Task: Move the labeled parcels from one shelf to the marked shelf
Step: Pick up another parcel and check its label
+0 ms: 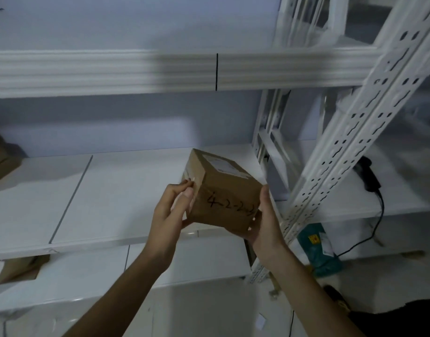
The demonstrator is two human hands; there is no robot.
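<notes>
A small brown cardboard parcel (pixel 223 188) has a white label on top and "4-2-2-3" handwritten on its near face. Both hands hold it in the air, just above the front edge of the white middle shelf (pixel 126 190). My left hand (pixel 171 210) grips its left side with fingertips on the upper edge. My right hand (pixel 263 220) cups its right side and bottom corner. A black vertical mark (pixel 216 71) crosses the front rail of the shelf above.
A white perforated upright (pixel 350 132) stands right of the parcel. Other brown boxes sit at far left (pixel 0 161) and on the lower shelf (pixel 19 268). A black scanner with cable (pixel 368 176) lies on the right shelf, a green package (pixel 318 249) below it.
</notes>
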